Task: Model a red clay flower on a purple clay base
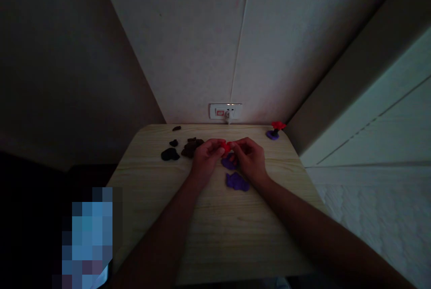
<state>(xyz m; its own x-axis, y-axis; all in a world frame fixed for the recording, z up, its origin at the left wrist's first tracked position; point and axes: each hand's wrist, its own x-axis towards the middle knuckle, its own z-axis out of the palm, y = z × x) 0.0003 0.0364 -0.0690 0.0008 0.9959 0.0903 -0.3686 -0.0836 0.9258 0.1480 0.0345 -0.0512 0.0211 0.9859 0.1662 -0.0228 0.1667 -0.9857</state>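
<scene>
Between my fingertips is a small piece of red modelling clay (225,147), held from both sides over the table. My left hand (208,154) pinches its left side, thumb toward me. From the right, my right hand (248,156) closes thumb and finger on it. Just below the hands lies a purple clay piece (229,162), partly covered by my right fingers. Nearer to me is a second, flattened purple lump (237,181). Brown clay (191,147) sits beside my left hand, with a black clay lump (170,154) further left.
A small clay flower (278,126), red on a dark stem and purple base, stands at the table's (202,235) far right corner. Small dark bits (173,143) lie at the left. A wall socket (225,111) with a plug sits behind the table. A pixelated bright patch (90,235) is at lower left.
</scene>
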